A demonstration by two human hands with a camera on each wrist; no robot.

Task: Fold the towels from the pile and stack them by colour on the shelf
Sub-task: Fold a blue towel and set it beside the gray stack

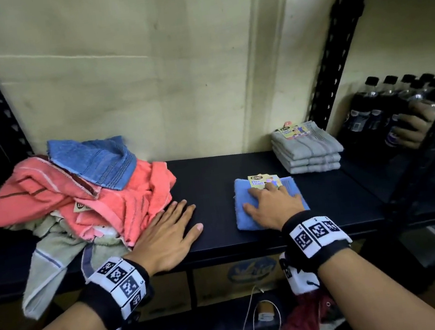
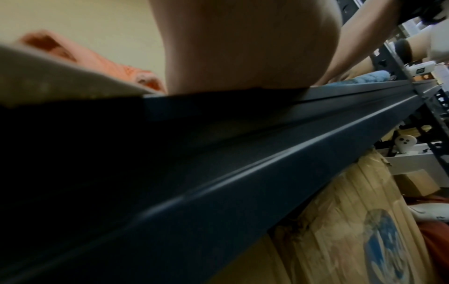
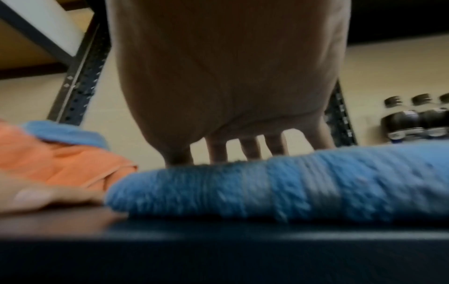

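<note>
The right hand (image 1: 272,204) presses flat and spread on a folded blue towel (image 1: 245,216) near the shelf (image 1: 206,174) front edge, the left hand (image 1: 167,235) flat beside the pile (image 1: 75,189); next, probably another towel.

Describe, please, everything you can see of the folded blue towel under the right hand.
The folded blue towel is light blue terry, a thick squarish pad lying flat near the front edge of the dark shelf. A yellow "Face Towel" label sits on its far side. The right hand presses on it with spread fingers; nothing else touches it.
</note>
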